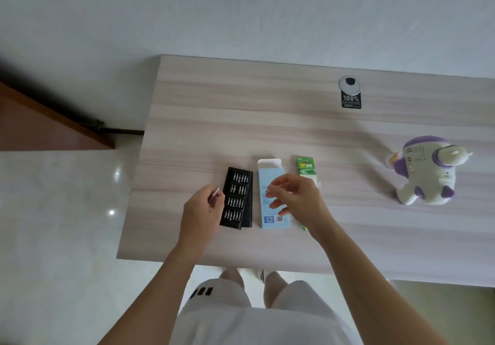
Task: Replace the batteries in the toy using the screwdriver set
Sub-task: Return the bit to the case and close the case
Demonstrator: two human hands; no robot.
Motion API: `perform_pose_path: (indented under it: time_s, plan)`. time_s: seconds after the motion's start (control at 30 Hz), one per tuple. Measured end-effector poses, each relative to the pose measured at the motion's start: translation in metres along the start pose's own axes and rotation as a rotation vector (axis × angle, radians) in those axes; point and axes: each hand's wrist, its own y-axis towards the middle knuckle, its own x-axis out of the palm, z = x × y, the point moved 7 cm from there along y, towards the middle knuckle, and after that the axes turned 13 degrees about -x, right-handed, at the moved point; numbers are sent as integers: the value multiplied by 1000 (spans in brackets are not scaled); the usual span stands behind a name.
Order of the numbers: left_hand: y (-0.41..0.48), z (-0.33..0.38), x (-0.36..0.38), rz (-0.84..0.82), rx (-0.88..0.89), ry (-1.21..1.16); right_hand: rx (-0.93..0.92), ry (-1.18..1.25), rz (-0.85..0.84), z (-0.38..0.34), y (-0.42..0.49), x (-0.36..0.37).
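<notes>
Silver screwdriver [215, 195] gripped by left hand [202, 212]; right hand [297, 198] overlaps blue box [273, 217], battery pack [305, 166]; grasp unclear.

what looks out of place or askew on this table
Nothing spilled or broken. The toy lies tipped over at the right of the table, apart from the rest. The black bit tray sits slanted beside the straight blue box, slid partly off its cover; the box's top flap stands open.

Black bit tray [237, 198], blue box [273, 205], purple-white toy [426, 176]
</notes>
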Motion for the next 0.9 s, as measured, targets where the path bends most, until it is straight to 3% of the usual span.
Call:
perform_pose_path:
  time_s: [0.37, 0.5, 0.9]
  plan:
    - [12, -28, 22, -45, 682, 399, 48, -217, -30, 39, 47, 69]
    - [18, -35, 30, -75, 760, 458, 3, -367, 13, 45, 56, 78]
    - [30, -32, 38, -77, 836, 494, -47, -517, 148, 43, 60, 85]
